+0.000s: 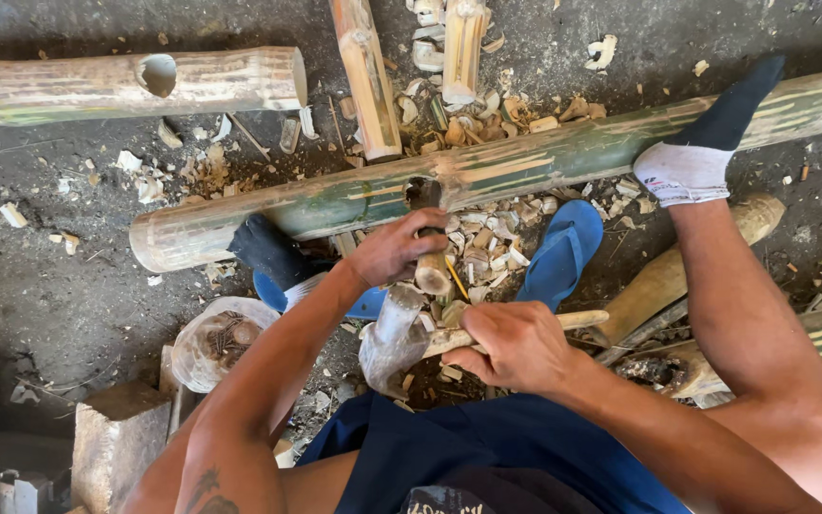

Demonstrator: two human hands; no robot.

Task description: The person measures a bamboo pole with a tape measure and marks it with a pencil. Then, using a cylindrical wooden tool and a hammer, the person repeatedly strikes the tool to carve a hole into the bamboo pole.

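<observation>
Chiselling a notch in green bamboo pole [525,167]: left hand [394,249] grips chisel [430,257] upright; right hand [516,343] grips hammer [394,338], probably about to strike.

Dark dirt floor [68,305] carries bamboo poles [525,167], pale wood chips [487,238] and 1 blue sandal [563,249].

A blue flip-flop [560,253] lay among pale wood chips [487,238]; a holed bamboo section [130,84] rested beyond, a plastic bag [216,341] near.
</observation>
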